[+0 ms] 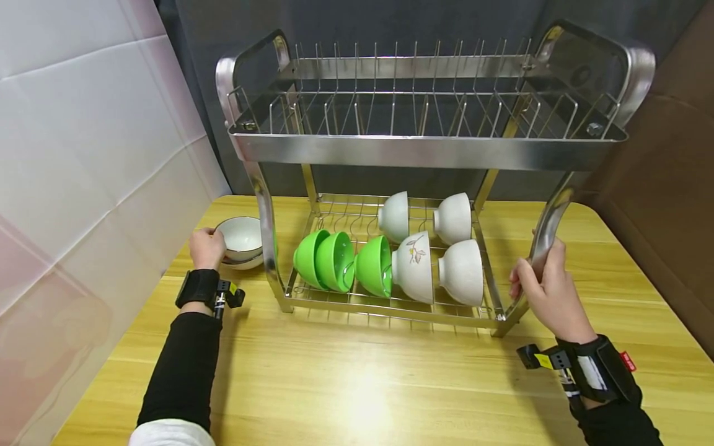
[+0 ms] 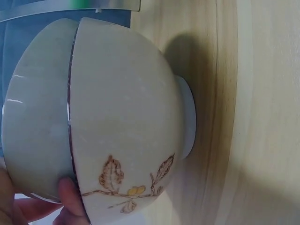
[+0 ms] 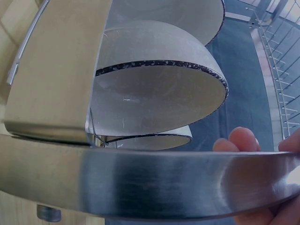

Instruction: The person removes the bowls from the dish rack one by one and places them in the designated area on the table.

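Note:
My left hand (image 1: 207, 249) pinches the near-left side of the upper white bowl (image 1: 241, 235). That bowl sits nested in a lower white bowl (image 2: 136, 103) with a brown leaf pattern, left of the rack. Some fingers (image 2: 70, 197) show at the bowls' meeting edge in the left wrist view. On the other side, my right hand (image 1: 549, 288) grips the right front post (image 1: 549, 226) of the metal dish rack (image 1: 424, 152). In the right wrist view its fingertips (image 3: 243, 138) curl over the post, beside a white bowl with a dark speckled rim (image 3: 159, 101).
Green bowls (image 1: 334, 261) stand tilted on their sides on the lower shelf, left of several white bowls (image 1: 462, 272). Upright wire dividers (image 1: 393, 114) line the upper shelf. A pale wall panel (image 1: 111, 161) borders the wooden table (image 1: 334, 378) at left, a brown surface (image 1: 664, 198) at right.

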